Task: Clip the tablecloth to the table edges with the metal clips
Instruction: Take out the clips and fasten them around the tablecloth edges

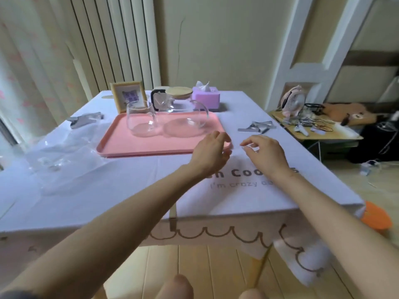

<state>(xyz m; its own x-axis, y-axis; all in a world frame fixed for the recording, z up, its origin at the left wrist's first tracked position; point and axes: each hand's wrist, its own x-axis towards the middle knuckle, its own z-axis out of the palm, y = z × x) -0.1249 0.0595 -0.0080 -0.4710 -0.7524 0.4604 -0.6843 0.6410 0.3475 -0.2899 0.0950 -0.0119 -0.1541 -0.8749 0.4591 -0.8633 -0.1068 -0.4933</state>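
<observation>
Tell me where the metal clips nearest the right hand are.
Head view: the metal clips lie on the tablecloth near its right edge, just beyond the right hand and right of the pink tray.

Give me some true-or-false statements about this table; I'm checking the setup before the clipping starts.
1. Metal clips lie on the tablecloth on both sides of the tray. True.
2. The tissue box is green. False: the tissue box is purple.
3. Two glasses stand on the pink tray. True.
4. The glass jug has no lid. False: a wooden lid sits on the glass jug.
</observation>
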